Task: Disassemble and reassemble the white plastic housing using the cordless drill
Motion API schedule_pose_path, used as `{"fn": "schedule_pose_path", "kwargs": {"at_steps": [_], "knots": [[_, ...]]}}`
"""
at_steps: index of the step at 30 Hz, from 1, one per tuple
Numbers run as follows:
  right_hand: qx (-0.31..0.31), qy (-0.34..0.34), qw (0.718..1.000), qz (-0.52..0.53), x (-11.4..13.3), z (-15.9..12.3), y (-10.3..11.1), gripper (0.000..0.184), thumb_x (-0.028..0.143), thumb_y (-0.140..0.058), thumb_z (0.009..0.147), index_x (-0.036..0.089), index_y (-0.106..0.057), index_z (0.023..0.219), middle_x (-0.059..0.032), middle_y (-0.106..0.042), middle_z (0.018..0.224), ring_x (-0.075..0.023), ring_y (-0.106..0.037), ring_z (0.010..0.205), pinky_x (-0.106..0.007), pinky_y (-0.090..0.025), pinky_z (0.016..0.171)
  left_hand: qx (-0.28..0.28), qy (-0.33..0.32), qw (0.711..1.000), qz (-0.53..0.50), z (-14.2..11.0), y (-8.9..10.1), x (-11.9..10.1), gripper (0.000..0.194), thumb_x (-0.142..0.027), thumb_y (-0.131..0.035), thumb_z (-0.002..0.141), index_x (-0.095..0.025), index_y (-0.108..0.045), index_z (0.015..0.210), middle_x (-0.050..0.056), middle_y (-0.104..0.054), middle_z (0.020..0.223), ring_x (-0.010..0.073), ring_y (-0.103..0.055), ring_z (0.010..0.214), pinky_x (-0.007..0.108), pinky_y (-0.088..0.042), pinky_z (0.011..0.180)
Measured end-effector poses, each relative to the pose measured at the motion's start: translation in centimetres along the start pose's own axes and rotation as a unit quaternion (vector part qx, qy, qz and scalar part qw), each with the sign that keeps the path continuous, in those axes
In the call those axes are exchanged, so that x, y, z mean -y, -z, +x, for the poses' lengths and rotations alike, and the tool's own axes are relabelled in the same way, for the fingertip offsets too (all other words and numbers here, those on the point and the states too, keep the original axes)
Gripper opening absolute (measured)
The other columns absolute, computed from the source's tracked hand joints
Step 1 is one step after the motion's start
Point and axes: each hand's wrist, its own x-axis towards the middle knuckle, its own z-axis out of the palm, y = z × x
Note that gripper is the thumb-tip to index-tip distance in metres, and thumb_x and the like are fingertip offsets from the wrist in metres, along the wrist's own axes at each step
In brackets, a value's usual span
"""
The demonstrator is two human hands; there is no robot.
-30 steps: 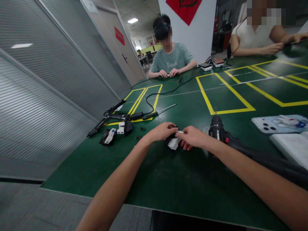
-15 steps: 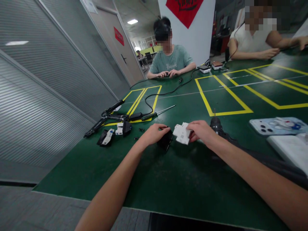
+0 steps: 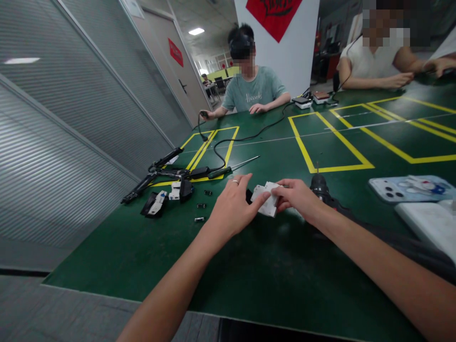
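A flat white plastic part [image 3: 265,205] with a stepped outline is held between my two hands above the green table. My right hand [image 3: 295,195] pinches its right edge. The thumb of my left hand [image 3: 236,203] presses on its left side, while the other fingers reach forward past it. A small bit of a black piece [image 3: 249,195] shows between that hand and the white part; the rest of it is hidden. Left of my left hand lie several small dark cylindrical pieces [image 3: 201,205]. Just beyond my right hand is a power drill [image 3: 320,186], bit pointing away.
A green-handled screwdriver [image 3: 217,174], a black jointed frame [image 3: 167,172] with a cable and black-and-white parts [image 3: 156,204] lie left. At right are a phone [image 3: 409,187] and a white box [image 3: 423,216]. Two people [image 3: 254,90] sit across the table [image 3: 142,266].
My left hand has moved right, from the black piece onto the white part, covering most of the black piece. The person opposite has raised a cable end to the left.
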Motion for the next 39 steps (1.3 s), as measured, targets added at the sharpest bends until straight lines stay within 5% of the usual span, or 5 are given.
{"fn": "schedule_pose_path", "kwargs": {"at_steps": [8,16,27,33,39], "knots": [[-0.048,-0.025,0.997,-0.059,-0.7,0.6,0.4,0.012,0.011,-0.052,0.087,0.006,-0.062,0.083,-0.0044,-0.057,0.060,-0.0140,-0.055,0.048,-0.018,-0.041,0.037,0.148,0.024,0.988,0.032,1.3,-0.2,4.5,0.053,-0.009,-0.039,0.082,-0.025,-0.048,0.131,0.008,-0.059,0.120,0.0215,-0.056,0.109,0.034,-0.042,0.094],[-0.004,-0.011,0.997,-0.076,-0.8,0.1,-0.1,0.017,0.010,-0.049,0.088,0.008,-0.062,0.098,-0.0063,-0.061,0.066,-0.0156,-0.054,0.047,-0.019,-0.035,0.030,0.229,0.120,0.961,-0.093,2.2,-0.6,5.6,0.042,-0.012,-0.037,0.075,-0.017,-0.070,0.101,0.006,-0.069,0.102,0.0190,-0.063,0.087,0.027,-0.048,0.074],[0.037,0.086,0.994,-0.049,0.9,-0.5,-3.1,0.022,0.009,-0.048,0.092,0.009,-0.050,0.113,-0.0033,-0.058,0.068,-0.0137,-0.053,0.043,-0.021,-0.046,0.033,0.115,0.081,0.985,-0.099,1.5,0.5,6.2,0.040,-0.011,-0.037,0.077,-0.014,-0.068,0.102,0.006,-0.069,0.104,0.0183,-0.063,0.094,0.028,-0.048,0.086],[0.065,0.145,0.982,-0.097,1.4,0.8,-8.3,0.023,0.011,-0.050,0.086,0.012,-0.052,0.109,-0.0068,-0.061,0.077,-0.0183,-0.059,0.050,-0.023,-0.047,0.035,-0.045,0.084,0.995,0.013,-1.0,4.2,8.4,0.035,-0.018,-0.039,0.084,-0.016,-0.066,0.105,0.007,-0.066,0.112,0.0210,-0.059,0.106,0.034,-0.043,0.098],[0.073,0.188,0.965,-0.167,2.2,1.3,-15.2,0.029,0.018,-0.058,0.081,0.014,-0.057,0.110,-0.0102,-0.064,0.093,-0.0260,-0.064,0.075,-0.031,-0.054,0.059,-0.046,0.079,0.990,0.106,-4.9,7.9,11.5,0.035,-0.023,-0.037,0.087,-0.019,-0.066,0.107,0.006,-0.062,0.121,0.0218,-0.057,0.111,0.036,-0.042,0.101]]}}
